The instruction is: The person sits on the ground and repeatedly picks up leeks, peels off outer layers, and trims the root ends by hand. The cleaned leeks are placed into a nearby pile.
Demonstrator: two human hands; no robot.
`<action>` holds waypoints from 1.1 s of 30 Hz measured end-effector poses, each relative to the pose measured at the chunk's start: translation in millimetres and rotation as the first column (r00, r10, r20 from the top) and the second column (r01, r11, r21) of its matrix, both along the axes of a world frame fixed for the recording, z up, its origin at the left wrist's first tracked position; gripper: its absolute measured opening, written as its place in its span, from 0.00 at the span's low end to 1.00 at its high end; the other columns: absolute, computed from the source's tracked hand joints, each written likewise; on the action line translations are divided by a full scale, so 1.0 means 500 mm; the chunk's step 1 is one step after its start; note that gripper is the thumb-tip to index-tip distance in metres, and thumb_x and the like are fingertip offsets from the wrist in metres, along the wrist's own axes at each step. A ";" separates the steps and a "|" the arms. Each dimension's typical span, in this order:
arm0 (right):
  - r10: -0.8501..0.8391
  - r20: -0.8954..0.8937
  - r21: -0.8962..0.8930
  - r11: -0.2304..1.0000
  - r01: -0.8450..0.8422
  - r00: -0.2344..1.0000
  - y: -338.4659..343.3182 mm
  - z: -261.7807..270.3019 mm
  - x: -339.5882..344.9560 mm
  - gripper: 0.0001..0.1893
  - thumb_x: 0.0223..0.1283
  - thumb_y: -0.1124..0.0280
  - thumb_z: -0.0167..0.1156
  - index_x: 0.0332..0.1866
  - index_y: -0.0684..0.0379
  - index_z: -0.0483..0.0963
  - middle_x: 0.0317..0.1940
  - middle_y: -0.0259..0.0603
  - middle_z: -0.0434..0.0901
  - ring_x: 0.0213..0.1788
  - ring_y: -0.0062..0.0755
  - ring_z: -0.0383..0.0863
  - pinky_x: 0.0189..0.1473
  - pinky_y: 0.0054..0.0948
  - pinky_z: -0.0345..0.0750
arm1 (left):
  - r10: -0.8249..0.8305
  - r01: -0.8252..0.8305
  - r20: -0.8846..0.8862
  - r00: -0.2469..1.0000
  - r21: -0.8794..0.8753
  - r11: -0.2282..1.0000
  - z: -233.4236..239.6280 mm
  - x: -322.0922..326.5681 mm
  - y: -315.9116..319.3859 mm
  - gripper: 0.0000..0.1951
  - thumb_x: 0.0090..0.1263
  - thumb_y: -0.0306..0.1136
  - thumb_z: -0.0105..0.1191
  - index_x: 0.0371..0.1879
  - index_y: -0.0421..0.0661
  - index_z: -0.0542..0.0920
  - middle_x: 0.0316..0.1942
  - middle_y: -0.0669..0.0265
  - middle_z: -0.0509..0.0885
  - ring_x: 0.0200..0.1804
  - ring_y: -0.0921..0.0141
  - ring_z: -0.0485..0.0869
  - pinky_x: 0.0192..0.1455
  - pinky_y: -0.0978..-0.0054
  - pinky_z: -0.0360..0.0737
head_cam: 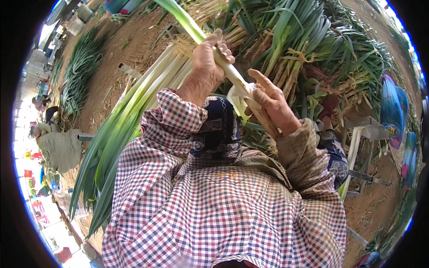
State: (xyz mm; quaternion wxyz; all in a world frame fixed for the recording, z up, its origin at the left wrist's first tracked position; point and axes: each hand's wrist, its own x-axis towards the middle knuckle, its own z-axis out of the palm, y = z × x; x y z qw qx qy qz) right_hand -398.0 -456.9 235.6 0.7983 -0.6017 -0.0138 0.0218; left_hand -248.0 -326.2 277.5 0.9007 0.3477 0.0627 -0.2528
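Note:
My left hand (pixel 209 63) is wrapped around the pale shaft of a long green onion (pixel 233 72), whose green top runs up and away to the left. Lower on the same stalk, my right hand (pixel 276 104) pinches it near its brownish, soil-stained lower part, index finger stretched out. A loose whitish outer layer (pixel 237 100) hangs off the stalk beside my right fingers. Left of my left forearm lies a row of pale-shafted green onions (pixel 147 88), roots away from me and green leaves trailing towards me.
Unpeeled green onions (pixel 295 43) with dirty outer leaves are heaped ahead and to the right. A metal frame stool (pixel 368 129) stands right, a pale stalk against it. Another onion pile (pixel 82 72) lies far left on the dirt floor (pixel 112 72). Blue bundles (pixel 392 107) sit at far right.

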 end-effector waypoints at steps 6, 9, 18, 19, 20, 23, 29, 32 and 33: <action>0.260 -0.035 -0.345 0.903 -0.256 0.965 -0.012 -0.078 0.026 0.19 0.66 0.55 0.54 0.37 0.65 0.73 0.27 0.39 0.74 0.27 0.24 0.75 0.29 0.28 0.71 | -0.021 0.023 0.021 1.000 -0.100 0.995 -0.045 0.012 0.076 0.13 0.65 0.32 0.54 0.23 0.49 0.63 0.16 0.72 0.62 0.18 0.74 0.64 0.18 0.77 0.66; 0.361 0.336 -0.745 0.667 0.011 0.870 -0.042 -0.162 -0.027 0.10 0.67 0.69 0.52 0.34 0.66 0.72 0.23 0.40 0.69 0.25 0.22 0.69 0.27 0.30 0.67 | 0.013 -0.014 -0.009 1.000 -0.053 0.998 -0.063 0.029 0.108 0.13 0.65 0.30 0.54 0.23 0.49 0.63 0.16 0.71 0.62 0.18 0.74 0.64 0.17 0.76 0.66; -0.182 -0.028 -0.973 0.231 0.015 0.983 -0.259 -0.401 -0.279 0.11 0.65 0.66 0.52 0.34 0.63 0.74 0.28 0.55 0.75 0.31 0.58 0.76 0.32 0.41 0.73 | 0.283 -0.300 0.144 0.948 0.110 0.948 -0.083 0.055 0.201 0.11 0.58 0.26 0.56 0.21 0.50 0.66 0.12 0.73 0.68 0.17 0.76 0.69 0.19 0.76 0.71; -0.205 -0.013 -0.972 0.230 0.035 0.979 -0.263 -0.397 -0.288 0.12 0.66 0.64 0.51 0.34 0.63 0.74 0.27 0.55 0.75 0.31 0.57 0.76 0.31 0.41 0.73 | 0.294 -0.309 0.140 0.946 0.102 0.946 -0.082 0.053 0.208 0.11 0.59 0.26 0.55 0.20 0.50 0.66 0.12 0.73 0.67 0.17 0.76 0.68 0.19 0.75 0.70; -0.226 0.001 -0.972 0.230 0.054 0.974 -0.267 -0.391 -0.296 0.13 0.66 0.63 0.51 0.33 0.63 0.74 0.27 0.54 0.75 0.32 0.57 0.76 0.31 0.42 0.73 | 0.270 -0.279 0.136 0.953 0.051 0.959 -0.082 0.040 0.213 0.11 0.59 0.27 0.55 0.20 0.51 0.66 0.12 0.72 0.67 0.17 0.76 0.68 0.20 0.75 0.70; -0.245 -0.261 -0.965 0.041 -0.259 0.934 -0.399 -0.513 -0.383 0.12 0.66 0.64 0.50 0.35 0.61 0.75 0.29 0.49 0.79 0.34 0.49 0.79 0.34 0.40 0.76 | 0.255 -0.305 0.298 0.920 0.136 0.943 -0.084 0.042 0.266 0.12 0.61 0.29 0.56 0.18 0.50 0.66 0.14 0.72 0.68 0.18 0.77 0.67 0.20 0.75 0.70; -0.310 -0.341 -0.937 0.186 -0.296 0.887 -0.455 -0.460 -0.388 0.16 0.61 0.64 0.55 0.50 0.61 0.71 0.30 0.47 0.80 0.32 0.37 0.79 0.32 0.35 0.76 | 0.441 -0.458 0.210 0.873 0.038 0.888 -0.052 0.036 0.381 0.11 0.60 0.24 0.48 0.20 0.49 0.62 0.15 0.72 0.63 0.18 0.76 0.64 0.23 0.76 0.67; -0.444 -0.327 -0.852 0.519 -0.058 0.834 -0.347 -0.304 -0.271 0.23 0.58 0.64 0.59 0.57 0.61 0.68 0.29 0.47 0.81 0.26 0.31 0.78 0.26 0.32 0.74 | 0.529 -0.531 0.150 0.835 -0.030 0.847 -0.065 0.037 0.375 0.10 0.59 0.23 0.47 0.20 0.48 0.62 0.15 0.72 0.63 0.18 0.75 0.63 0.23 0.75 0.67; -0.469 -0.337 -0.805 0.593 0.008 0.816 -0.340 -0.274 -0.241 0.25 0.57 0.64 0.60 0.59 0.61 0.67 0.28 0.46 0.81 0.24 0.29 0.78 0.24 0.31 0.73 | 0.526 -0.527 0.148 0.838 -0.035 0.849 -0.059 0.039 0.364 0.10 0.60 0.24 0.47 0.21 0.49 0.62 0.15 0.72 0.63 0.18 0.75 0.63 0.23 0.75 0.67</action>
